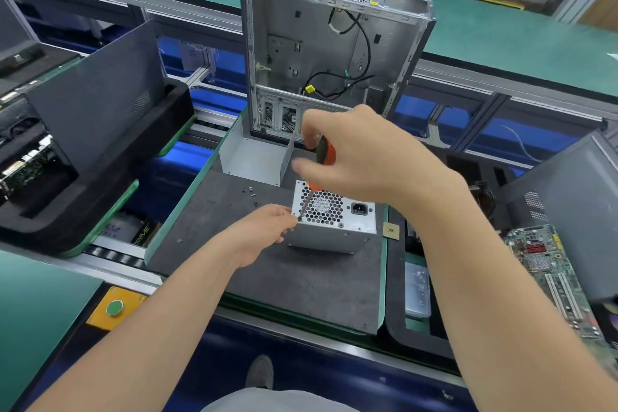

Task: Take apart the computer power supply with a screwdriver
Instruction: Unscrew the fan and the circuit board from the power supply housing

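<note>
Gripping an orange screwdriver (323, 152), the right hand (363, 157) tips it onto the power supply (334, 231), clasped by the left hand (267, 227); a carton (140, 231) reads "PRIME".

One view is given, taken by a wide-angle camera worn on the head. The scene is looked at forward and steeply down, from close above the near edge of the bench (301, 281). The left hand (267, 227) and right hand (361, 157) are framed near the centre. A shoe (260, 371) is caught at the bottom edge, and a far green surface (501, 33) along the top.
</note>
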Demonstrator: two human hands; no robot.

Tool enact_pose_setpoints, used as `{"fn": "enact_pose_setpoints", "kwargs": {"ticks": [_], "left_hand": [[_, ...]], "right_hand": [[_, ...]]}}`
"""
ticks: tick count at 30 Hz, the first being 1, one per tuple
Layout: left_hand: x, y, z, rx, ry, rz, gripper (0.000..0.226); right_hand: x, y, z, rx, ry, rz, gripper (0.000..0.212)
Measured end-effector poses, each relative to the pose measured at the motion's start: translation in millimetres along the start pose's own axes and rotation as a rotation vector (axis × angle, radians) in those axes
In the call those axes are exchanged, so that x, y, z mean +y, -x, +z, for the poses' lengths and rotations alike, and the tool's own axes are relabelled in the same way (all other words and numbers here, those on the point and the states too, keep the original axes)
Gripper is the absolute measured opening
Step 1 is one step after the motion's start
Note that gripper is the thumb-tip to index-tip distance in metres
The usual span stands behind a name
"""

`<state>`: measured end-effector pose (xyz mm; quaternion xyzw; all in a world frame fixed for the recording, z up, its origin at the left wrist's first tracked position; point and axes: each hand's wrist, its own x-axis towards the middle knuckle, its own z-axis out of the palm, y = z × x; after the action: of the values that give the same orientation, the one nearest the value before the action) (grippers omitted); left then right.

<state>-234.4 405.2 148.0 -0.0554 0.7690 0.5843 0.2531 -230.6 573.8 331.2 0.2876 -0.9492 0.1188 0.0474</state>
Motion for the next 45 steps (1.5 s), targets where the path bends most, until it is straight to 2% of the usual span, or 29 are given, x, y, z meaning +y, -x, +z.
{"fn": "enact_pose_setpoints", "kwargs": {"ticks": [2,3,6,7,9,11,14,17,21,23,25,28,31,32,34,35,38,40,42,44,45], "left_hand": [[0,0,0,-0.007,-0.013,-0.001,0.02],[0,0,0,-0.009,-0.015,-0.001,0.02],[1,1,0,-0.016,-0.017,0.001,0.02],[1,1,1,-0.015,-0.016,0.0,0.02],[1,1,1,-0.008,-0.019,-0.007,0.02],[1,0,1,0.0,-0.018,-0.016,0.018],[1,0,1,0.001,-0.01,-0.013,0.023],[2,1,1,0.002,-0.022,-0.018,0.025],[3,1,1,-0.008,-0.029,-0.012,0.021],[4,2,1,-0.012,-0.031,-0.01,0.021],[4,2,1,-0.014,-0.031,-0.007,0.022],[5,2,1,-0.015,-0.027,-0.012,0.022],[5,2,0,-0.019,-0.028,-0.016,0.023],[5,2,0,-0.024,-0.028,-0.016,0.022],[5,2,0,-0.029,-0.028,-0.012,0.021],[5,2,0,-0.029,-0.026,-0.009,0.022],[4,2,0,-0.025,-0.021,-0.002,0.026],[4,2,0,-0.027,-0.016,-0.003,0.026],[4,1,0,-0.024,-0.017,-0.01,0.024],[4,1,-1,-0.019,-0.019,-0.018,0.022],[4,1,-1,-0.02,-0.016,-0.016,0.023]], "right_hand": [[0,-5,6,0.063,0.097,0.095,0.037],[1,-6,8,0.068,0.094,0.085,0.036],[5,-5,3,-0.002,-0.047,-0.003,0.01],[6,-4,0,-0.038,-0.09,-0.037,0.01],[9,-1,-6,-0.103,-0.184,-0.106,0.028],[9,1,-7,-0.11,-0.227,-0.125,0.036],[6,-1,3,0.044,-0.118,-0.038,0.018],[5,-7,10,0.15,0.08,0.105,0.04],[9,-5,3,0.026,-0.149,-0.018,0.01],[12,-3,-4,-0.055,-0.207,-0.059,0.029],[13,-1,-6,-0.082,-0.222,-0.059,0.038],[12,-3,3,0.059,-0.123,0.024,0.016],[10,-9,13,0.176,0.059,0.129,0.039],[10,-9,13,0.176,0.033,0.106,0.035],[12,-8,10,0.115,-0.113,0.042,0.015],[13,-8,6,0.066,-0.169,0.015,0.013],[14,-4,-2,-0.045,-0.276,-0.033,0.036],[11,-3,1,-0.005,-0.252,-0.017,0.033],[10,-5,8,0.114,-0.133,0.041,0.02],[10,-7,11,0.176,-0.02,0.091,0.033],[10,-8,12,0.173,-0.027,0.087,0.031]]}}
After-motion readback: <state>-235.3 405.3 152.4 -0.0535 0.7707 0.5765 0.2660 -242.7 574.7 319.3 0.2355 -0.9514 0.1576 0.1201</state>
